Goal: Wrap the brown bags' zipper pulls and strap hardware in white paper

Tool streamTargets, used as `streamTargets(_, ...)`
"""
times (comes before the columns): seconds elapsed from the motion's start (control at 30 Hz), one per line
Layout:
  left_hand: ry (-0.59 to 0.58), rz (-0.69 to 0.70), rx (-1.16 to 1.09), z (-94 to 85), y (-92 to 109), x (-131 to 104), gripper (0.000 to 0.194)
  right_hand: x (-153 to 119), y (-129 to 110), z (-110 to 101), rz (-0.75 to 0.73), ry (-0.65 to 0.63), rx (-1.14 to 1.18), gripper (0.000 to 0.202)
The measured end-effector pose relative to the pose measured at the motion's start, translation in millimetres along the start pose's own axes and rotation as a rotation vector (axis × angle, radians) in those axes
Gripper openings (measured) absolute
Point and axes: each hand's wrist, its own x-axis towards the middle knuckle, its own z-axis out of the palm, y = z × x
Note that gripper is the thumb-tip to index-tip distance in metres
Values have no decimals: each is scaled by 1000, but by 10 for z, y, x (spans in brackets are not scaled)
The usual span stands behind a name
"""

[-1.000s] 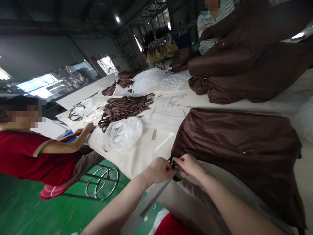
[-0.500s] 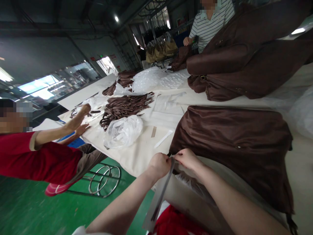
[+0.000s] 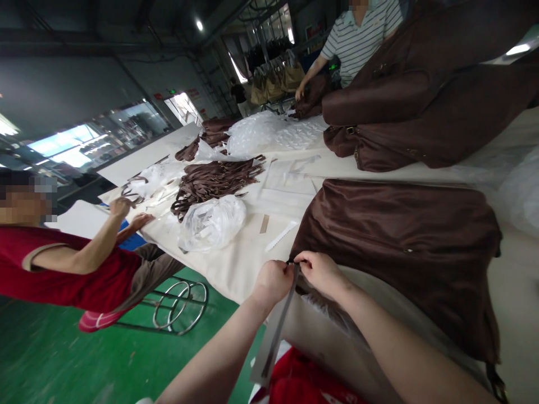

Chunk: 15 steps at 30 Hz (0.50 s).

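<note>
A brown leather bag [image 3: 396, 230] lies flat on the table in front of me. At its near left corner, my left hand [image 3: 275, 281] is closed in a pinch around a small dark tab [image 3: 290, 261]. My right hand [image 3: 319, 272] pinches at the same spot, its fingertips almost touching the left ones. A narrow strip in a clear plastic sleeve [image 3: 281, 325] hangs from between the hands toward my lap. Exactly which fingers grip the strip and which the tab is hidden.
Beyond my hands lie a clear plastic bag [image 3: 214, 221], a pile of brown straps [image 3: 214, 182] and a white serrated strip [image 3: 281, 235]. More brown bags [image 3: 379, 129] are stacked behind. A seated co-worker [image 3: 71, 264] is on the left; another person [image 3: 362, 42] stands across the table.
My hands stay at the bag's corner; the right fingers have curled in a little closer. The seated co-worker's raised hand has moved down and left, and the standing person's hand has reached lower.
</note>
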Motion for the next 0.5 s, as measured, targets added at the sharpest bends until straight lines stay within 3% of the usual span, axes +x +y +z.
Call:
streamTargets(0.27, 11, -43, -10, 18, 45, 16, 46, 45, 82, 72, 153, -83, 124, 28)
streamTargets(0.4, 29, -43, -18, 7, 48, 34, 47, 63, 100, 79, 249, -59, 164, 23)
streamTargets(0.5, 44, -39, -28, 4, 40, 45, 42, 57, 109, 101, 296, -79, 191, 33)
